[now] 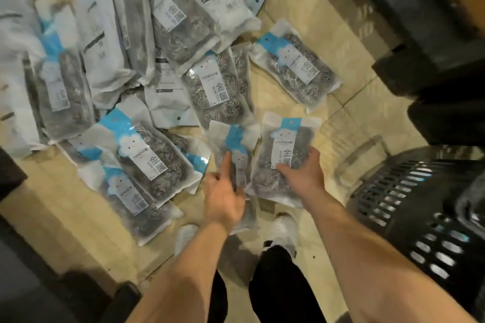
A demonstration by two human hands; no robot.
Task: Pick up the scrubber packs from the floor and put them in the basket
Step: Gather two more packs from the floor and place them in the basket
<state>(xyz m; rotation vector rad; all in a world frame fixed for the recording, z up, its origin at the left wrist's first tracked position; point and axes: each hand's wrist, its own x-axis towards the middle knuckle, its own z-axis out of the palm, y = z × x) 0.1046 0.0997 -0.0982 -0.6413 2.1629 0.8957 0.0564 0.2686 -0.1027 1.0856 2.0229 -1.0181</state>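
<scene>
Several clear scrubber packs with blue and white labels lie scattered over the tiled floor [341,42]. My right hand [301,173] grips the lower edge of one pack [284,139], thumb on top of its label. My left hand [223,196] holds a second pack [236,144] right beside it, the forefinger stretched along its face. Both packs sit just in front of my feet. The black slotted basket [409,202] stands at the right, close to my right forearm.
A heap of overlapping packs [147,147] fills the floor to the left and far side. One pack [296,65] lies apart at centre right. Dark furniture [433,47] stands at upper right, a dark edge [10,173] at left. My white shoes [284,228] are below the hands.
</scene>
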